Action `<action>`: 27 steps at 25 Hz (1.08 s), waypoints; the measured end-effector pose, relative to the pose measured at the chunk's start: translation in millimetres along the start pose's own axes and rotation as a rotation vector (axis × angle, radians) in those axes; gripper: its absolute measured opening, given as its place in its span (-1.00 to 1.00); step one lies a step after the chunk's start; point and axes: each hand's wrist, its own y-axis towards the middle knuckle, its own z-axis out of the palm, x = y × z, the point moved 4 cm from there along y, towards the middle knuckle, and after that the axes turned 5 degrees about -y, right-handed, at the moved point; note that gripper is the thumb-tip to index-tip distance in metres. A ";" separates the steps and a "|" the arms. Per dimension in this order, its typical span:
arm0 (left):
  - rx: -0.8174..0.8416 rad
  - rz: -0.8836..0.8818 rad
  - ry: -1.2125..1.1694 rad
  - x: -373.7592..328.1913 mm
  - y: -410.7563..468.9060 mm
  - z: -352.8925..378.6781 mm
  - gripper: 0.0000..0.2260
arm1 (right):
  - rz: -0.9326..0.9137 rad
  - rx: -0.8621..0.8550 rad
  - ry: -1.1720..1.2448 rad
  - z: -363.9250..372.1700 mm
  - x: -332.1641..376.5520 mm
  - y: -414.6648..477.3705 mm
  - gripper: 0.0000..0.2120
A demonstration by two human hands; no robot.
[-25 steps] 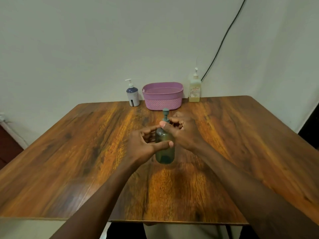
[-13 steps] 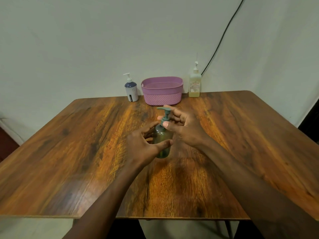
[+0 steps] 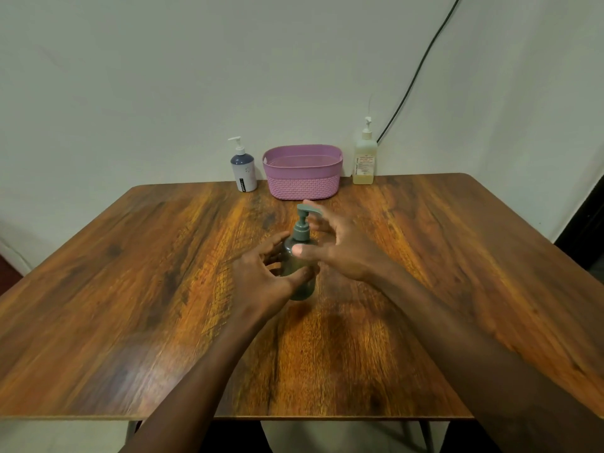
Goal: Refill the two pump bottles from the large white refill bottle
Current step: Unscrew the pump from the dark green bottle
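Head view: green pump bottle (image 3: 299,276) stands upright at the centre of the table (image 3: 130,289), long axis vertical. Left hand (image 3: 261,276) grips its body from the left. Right hand (image 3: 340,253) arches round the pump collar (image 3: 300,233), fingers spread; whether it pinches cannot be told. Table edges, purple basket (image 3: 302,181), blue-and-white pump bottle (image 3: 244,173) and pale bottle (image 3: 363,165) lie well apart.

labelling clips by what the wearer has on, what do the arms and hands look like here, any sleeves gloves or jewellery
Both are bare. The left hand and right hand wear no gloves, and no rings show. The left forearm and right forearm show no sleeve, watch or bracelet down to the frame's lower edge.
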 end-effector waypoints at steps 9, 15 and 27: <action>-0.020 -0.005 -0.003 7.2 4.0 -11.3 -0.28 | -0.048 0.037 0.116 6.7 13.6 5.7 -0.39; 0.020 0.034 -0.013 1.1 2.1 -17.9 -0.42 | -0.183 -0.262 -0.283 10.4 23.3 8.1 -0.62; 0.003 -0.131 -0.036 55.1 -11.0 -50.3 -0.33 | -0.352 -0.321 0.222 -3.0 28.8 1.0 -0.68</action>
